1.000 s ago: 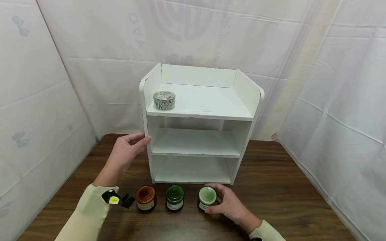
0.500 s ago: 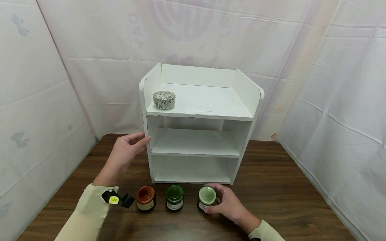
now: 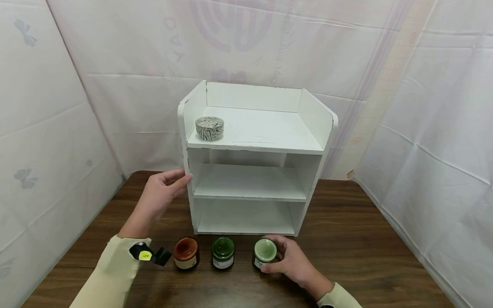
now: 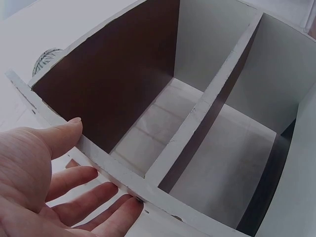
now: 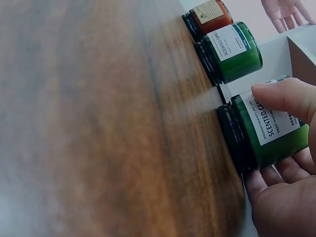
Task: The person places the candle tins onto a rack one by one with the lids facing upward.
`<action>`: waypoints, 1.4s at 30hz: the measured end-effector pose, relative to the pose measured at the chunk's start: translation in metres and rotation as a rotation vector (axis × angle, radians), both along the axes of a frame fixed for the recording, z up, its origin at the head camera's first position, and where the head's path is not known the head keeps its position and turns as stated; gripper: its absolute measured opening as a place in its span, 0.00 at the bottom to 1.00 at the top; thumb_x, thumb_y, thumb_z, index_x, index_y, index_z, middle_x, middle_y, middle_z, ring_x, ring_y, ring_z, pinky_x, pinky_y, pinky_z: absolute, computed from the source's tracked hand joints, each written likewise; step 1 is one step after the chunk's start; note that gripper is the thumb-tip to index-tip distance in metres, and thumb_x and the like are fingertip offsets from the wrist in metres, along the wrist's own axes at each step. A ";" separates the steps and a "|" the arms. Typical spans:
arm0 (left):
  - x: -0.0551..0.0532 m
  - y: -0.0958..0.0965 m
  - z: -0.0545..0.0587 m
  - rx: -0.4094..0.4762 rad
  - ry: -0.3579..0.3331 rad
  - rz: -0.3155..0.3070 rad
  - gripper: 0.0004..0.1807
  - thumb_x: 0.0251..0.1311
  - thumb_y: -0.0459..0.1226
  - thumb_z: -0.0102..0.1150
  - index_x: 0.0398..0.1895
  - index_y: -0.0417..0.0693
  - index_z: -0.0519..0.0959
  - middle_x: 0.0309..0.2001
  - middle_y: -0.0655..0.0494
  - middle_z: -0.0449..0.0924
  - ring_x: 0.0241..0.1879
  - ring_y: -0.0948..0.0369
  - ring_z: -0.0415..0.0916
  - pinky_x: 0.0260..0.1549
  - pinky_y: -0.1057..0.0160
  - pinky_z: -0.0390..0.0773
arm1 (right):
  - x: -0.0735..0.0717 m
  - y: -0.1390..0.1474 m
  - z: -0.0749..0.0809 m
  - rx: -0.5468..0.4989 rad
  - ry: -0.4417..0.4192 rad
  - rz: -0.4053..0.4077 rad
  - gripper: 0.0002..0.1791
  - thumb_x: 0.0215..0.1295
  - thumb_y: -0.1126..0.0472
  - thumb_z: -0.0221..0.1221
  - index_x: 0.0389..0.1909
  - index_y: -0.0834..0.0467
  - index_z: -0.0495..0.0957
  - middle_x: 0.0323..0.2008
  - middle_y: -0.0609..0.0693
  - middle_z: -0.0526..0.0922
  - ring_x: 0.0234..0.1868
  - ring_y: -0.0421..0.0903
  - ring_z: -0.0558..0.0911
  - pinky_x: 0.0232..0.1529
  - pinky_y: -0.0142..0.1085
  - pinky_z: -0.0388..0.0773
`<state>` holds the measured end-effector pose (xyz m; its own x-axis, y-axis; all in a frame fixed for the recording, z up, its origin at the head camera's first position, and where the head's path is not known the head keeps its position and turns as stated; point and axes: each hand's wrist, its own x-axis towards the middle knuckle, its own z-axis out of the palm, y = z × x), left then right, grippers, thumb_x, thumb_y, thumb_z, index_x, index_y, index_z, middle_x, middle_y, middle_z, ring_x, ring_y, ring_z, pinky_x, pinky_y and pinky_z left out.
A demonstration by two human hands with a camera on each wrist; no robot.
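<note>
A white shelf unit [image 3: 250,182] stands on the table. At its left side panel, my left hand [image 3: 159,194] grips the front edge, thumb in front and fingers along the outer face. Three scented candle jars stand lid-down in front of it: an amber one [image 3: 186,253], a dark green one [image 3: 223,252] and a pale-topped green one [image 3: 265,252]. My right hand [image 3: 290,263] holds that last jar, thumb on its label and fingers round the far side. In the right wrist view the label of the held candle jar [image 5: 271,118] reads "SCENTED CANDLE", its black lid against the table.
A round zebra-striped tin [image 3: 209,128] sits at the left of the shelf's top board. Two lower boards [image 3: 248,182] lie beneath it. The dark wooden table [image 3: 358,239] extends to both sides, with white printed sheeting [image 3: 146,107] behind and beside it.
</note>
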<state>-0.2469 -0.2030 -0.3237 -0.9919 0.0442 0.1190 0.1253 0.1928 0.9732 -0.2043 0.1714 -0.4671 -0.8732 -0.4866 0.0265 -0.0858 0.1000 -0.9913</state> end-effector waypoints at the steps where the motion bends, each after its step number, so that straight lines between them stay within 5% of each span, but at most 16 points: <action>1: 0.000 0.000 0.000 -0.002 0.000 0.000 0.38 0.71 0.52 0.61 0.76 0.39 0.65 0.75 0.41 0.65 0.51 0.78 0.79 0.52 0.74 0.81 | 0.000 0.000 0.000 0.000 0.001 -0.001 0.44 0.51 0.71 0.76 0.68 0.71 0.66 0.62 0.63 0.78 0.59 0.46 0.80 0.58 0.26 0.78; 21: -0.003 -0.001 -0.002 -0.020 0.009 0.010 0.40 0.70 0.54 0.62 0.75 0.38 0.67 0.72 0.40 0.69 0.48 0.77 0.80 0.51 0.73 0.82 | -0.002 0.000 0.002 -0.032 0.032 -0.003 0.43 0.50 0.70 0.76 0.67 0.73 0.67 0.58 0.56 0.81 0.54 0.39 0.83 0.57 0.26 0.80; 35: -0.002 -0.001 -0.002 -0.035 0.003 0.017 0.39 0.69 0.55 0.62 0.74 0.40 0.68 0.72 0.41 0.69 0.52 0.72 0.81 0.55 0.69 0.82 | 0.000 -0.006 0.008 -0.073 0.061 -0.009 0.39 0.48 0.74 0.75 0.64 0.73 0.70 0.57 0.63 0.80 0.50 0.40 0.84 0.54 0.28 0.82; 42: -0.002 -0.001 -0.001 -0.035 -0.004 0.027 0.40 0.68 0.55 0.62 0.74 0.40 0.68 0.72 0.42 0.70 0.50 0.74 0.81 0.52 0.72 0.82 | -0.002 -0.007 0.008 -0.089 0.077 0.004 0.39 0.48 0.74 0.74 0.63 0.73 0.70 0.55 0.57 0.82 0.49 0.40 0.84 0.52 0.29 0.83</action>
<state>-0.2494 -0.2042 -0.3246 -0.9933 0.0214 0.1137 0.1156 0.2301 0.9663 -0.2059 0.1644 -0.4592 -0.8650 -0.4828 0.1365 -0.1622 0.0116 -0.9867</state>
